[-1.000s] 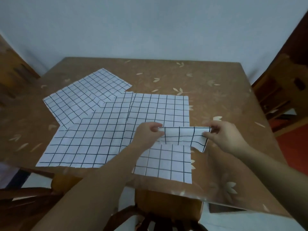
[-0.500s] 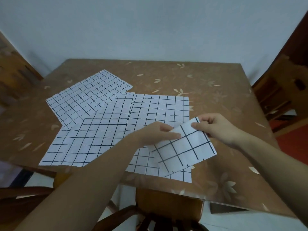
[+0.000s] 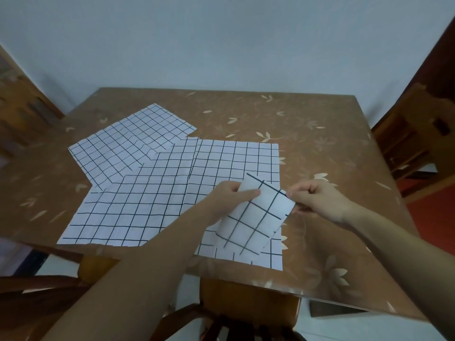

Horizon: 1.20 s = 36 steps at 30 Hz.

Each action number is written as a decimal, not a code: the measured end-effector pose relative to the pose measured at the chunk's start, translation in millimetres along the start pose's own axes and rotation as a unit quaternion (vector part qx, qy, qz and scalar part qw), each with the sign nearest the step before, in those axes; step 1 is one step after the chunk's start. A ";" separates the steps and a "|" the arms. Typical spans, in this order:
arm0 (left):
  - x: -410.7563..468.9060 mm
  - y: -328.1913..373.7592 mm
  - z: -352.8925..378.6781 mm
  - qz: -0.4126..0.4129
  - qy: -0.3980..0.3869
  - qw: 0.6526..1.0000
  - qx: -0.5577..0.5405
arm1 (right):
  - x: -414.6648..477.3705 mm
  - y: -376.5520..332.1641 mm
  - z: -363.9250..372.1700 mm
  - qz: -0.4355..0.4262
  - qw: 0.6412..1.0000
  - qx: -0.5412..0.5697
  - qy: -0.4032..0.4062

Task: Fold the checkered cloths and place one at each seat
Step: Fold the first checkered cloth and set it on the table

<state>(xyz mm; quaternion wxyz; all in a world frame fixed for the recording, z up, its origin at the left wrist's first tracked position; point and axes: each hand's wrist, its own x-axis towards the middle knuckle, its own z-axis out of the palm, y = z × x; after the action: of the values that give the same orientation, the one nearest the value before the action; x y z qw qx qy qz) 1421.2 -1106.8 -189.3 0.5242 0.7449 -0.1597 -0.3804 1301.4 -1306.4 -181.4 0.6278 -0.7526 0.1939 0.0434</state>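
Note:
A small folded white cloth with a dark grid is held just above the near side of the table. My left hand grips its upper left edge, thumb on top. My right hand pinches its upper right corner. Beneath it three unfolded checkered cloths lie flat and overlapping: one on the right, one in the middle left, one at the far left.
The brown table with a leaf pattern has a glossy cover. A wooden chair stands under the near edge, another chair at the right side, and wooden furniture at the left. A wall runs behind the table.
The folded cloth has turned from a flat strip held between both hands into a tilted rectangle, and both hands have shifted closer together at its top.

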 end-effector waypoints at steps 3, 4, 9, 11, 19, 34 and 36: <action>2.9 4.8 6.7 0.008 0.021 0.999 -0.043 | 2.9 -6.2 6.2 -0.014 1.000 0.012 0.005; 2.9 6.4 8.4 0.008 0.019 0.998 -0.057 | 4.1 -8.0 8.2 -0.016 1.000 0.019 0.009; 5.5 10.2 13.3 0.064 0.058 0.990 -0.112 | 10.1 -11.8 14.1 -0.024 0.999 0.016 0.041; 8.9 9.4 11.9 0.086 0.076 0.987 -0.115 | 12.1 -10.6 13.6 -0.036 0.998 -0.015 0.043; 3.7 1.4 6.5 0.057 0.055 0.992 -0.099 | 21.5 -23.6 16.4 -0.070 0.994 -0.032 0.078; -7.3 -26.4 -12.4 -0.025 -0.114 0.991 0.066 | 20.1 -12.8 -4.5 0.011 0.978 0.122 0.171; -6.6 -26.8 -8.2 -0.019 -0.089 0.995 0.047 | 19.7 -2.6 -1.9 0.054 0.961 0.208 0.173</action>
<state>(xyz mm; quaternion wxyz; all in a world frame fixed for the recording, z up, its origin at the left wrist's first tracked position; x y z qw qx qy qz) 1418.6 -1086.4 -209.6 0.4648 0.7350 -0.2097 -0.4471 1320.1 -1312.6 -184.7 0.7244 -0.5897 0.3443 -0.0949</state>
